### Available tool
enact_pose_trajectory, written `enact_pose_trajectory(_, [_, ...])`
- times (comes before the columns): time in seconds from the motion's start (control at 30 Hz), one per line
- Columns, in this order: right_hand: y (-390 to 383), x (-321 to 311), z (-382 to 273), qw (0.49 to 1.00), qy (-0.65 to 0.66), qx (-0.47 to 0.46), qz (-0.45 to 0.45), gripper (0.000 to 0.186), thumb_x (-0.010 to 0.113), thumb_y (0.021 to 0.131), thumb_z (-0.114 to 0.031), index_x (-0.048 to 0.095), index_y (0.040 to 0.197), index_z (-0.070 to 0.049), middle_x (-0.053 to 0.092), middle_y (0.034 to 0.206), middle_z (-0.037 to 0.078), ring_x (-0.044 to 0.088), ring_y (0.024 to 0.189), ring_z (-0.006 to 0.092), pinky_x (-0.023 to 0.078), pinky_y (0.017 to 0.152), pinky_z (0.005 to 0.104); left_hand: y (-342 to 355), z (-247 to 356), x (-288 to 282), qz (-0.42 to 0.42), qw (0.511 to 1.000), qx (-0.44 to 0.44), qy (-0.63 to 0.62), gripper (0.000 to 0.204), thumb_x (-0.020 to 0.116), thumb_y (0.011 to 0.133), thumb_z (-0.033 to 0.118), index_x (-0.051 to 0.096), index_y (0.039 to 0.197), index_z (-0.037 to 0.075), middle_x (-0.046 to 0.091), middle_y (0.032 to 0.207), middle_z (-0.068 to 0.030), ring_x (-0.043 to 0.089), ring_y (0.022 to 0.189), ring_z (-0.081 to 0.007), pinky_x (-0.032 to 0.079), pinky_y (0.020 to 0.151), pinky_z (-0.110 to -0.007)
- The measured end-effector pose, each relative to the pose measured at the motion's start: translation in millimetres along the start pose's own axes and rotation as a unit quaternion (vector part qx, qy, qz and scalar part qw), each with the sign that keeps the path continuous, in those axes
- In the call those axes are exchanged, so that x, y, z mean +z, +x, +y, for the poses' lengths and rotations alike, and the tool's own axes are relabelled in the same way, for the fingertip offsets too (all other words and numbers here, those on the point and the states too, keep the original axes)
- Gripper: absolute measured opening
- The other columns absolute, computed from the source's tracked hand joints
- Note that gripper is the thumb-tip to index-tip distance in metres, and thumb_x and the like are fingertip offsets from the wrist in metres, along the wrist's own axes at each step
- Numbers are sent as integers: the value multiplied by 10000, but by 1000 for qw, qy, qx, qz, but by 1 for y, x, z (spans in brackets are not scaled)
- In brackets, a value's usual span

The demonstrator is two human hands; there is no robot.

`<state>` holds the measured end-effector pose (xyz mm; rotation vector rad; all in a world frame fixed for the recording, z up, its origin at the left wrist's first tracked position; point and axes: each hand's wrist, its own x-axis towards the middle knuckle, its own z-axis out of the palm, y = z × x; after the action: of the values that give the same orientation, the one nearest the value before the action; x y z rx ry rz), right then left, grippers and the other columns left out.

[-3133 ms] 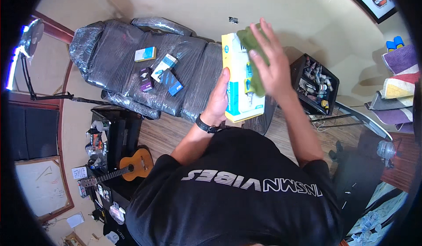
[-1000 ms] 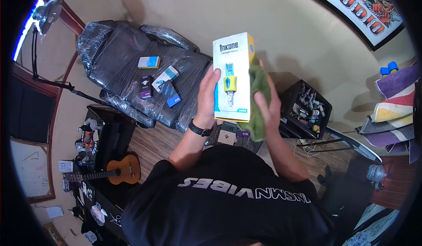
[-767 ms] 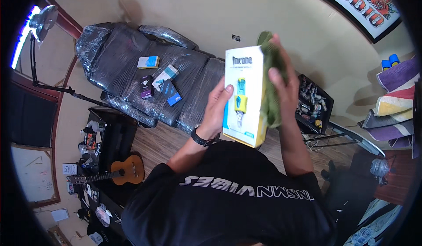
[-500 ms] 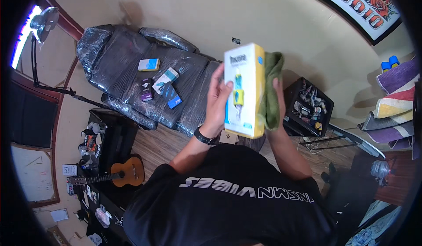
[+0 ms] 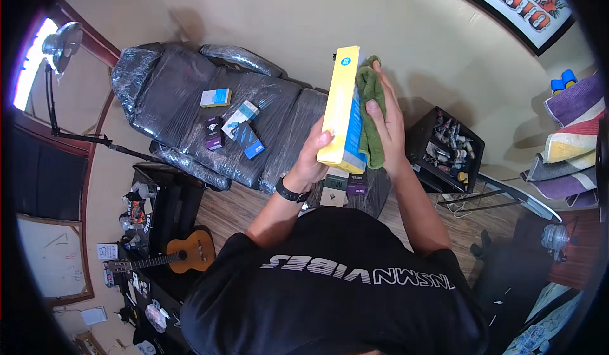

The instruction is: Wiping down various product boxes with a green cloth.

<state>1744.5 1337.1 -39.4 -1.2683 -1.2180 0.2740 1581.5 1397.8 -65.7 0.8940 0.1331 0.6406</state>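
My left hand [image 5: 309, 158] grips a yellow, white and blue cardboard box [image 5: 342, 107] near its lower left corner, thumb on the yellow side. The box is held up in front of me, its narrow yellow side and a blue panel showing. My right hand [image 5: 391, 123] has its fingers and thumb on a folded green cloth [image 5: 369, 117], which lies against the box's right side. On the plastic-wrapped black reclining chair [image 5: 171, 95] behind lie several small boxes: a white and blue one [image 5: 216, 97], a purple and black one [image 5: 214, 133], a white and teal one [image 5: 241, 118] and a blue one [image 5: 248, 140].
More small boxes [image 5: 335, 190] lie below my hands. At right stands a black trolley [image 5: 438, 184] with bottles; towels [image 5: 571, 145] hang beyond it. A guitar [image 5: 190, 251] leans by a black cabinet [image 5: 168, 196] at left, under a lamp arm [image 5: 82, 136].
The box has turned, so its yellow side now faces me instead of its white front. My right hand and the cloth have moved slightly left and up.
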Motion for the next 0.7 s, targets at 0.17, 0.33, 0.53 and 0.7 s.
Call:
enact_pose_trajectory(0.17, [13, -8, -2, 997, -70, -33, -7, 459, 522, 1038, -217, 510, 1447, -8, 387, 1590, 193, 342, 1492, 349, 277, 1207, 429, -18, -6, -19, -4, 997, -41, -67, 813, 662, 791, 323, 391, 1460, -52, 595, 1325, -186, 624, 1180, -267, 511, 1009, -380])
enact_pose_trajectory(0.33, [22, -4, -13, 989, -136, -58, -8, 455, 558, 1005, -198, 548, 1447, -88, 439, 1558, 176, 373, 1466, 385, 299, 1205, 460, -20, -16, -21, -25, 986, -63, -153, 684, 577, 871, 355, 467, 1414, -46, 647, 1268, -180, 661, 1113, -275, 531, 989, -393])
enact_pose_trajectory(0.53, [-34, 29, -26, 975, -127, -116, -138, 539, 680, 901, -141, 590, 1432, -168, 428, 1575, 127, 354, 1481, 373, 289, 1206, 524, 3, -13, -34, -44, 934, 53, -351, 578, 456, 955, 401, 574, 1344, -9, 672, 1263, -168, 665, 1130, -274, 488, 1047, -398])
enact_pose_trajectory(0.7, [-43, 21, -32, 968, -158, -118, -152, 537, 703, 874, -135, 615, 1403, -169, 460, 1551, 112, 368, 1475, 361, 248, 1214, 566, -5, -7, -31, -1, 954, 51, -295, 639, 478, 929, 410, 528, 1401, -18, 650, 1305, -182, 645, 1172, -282, 455, 1085, -394])
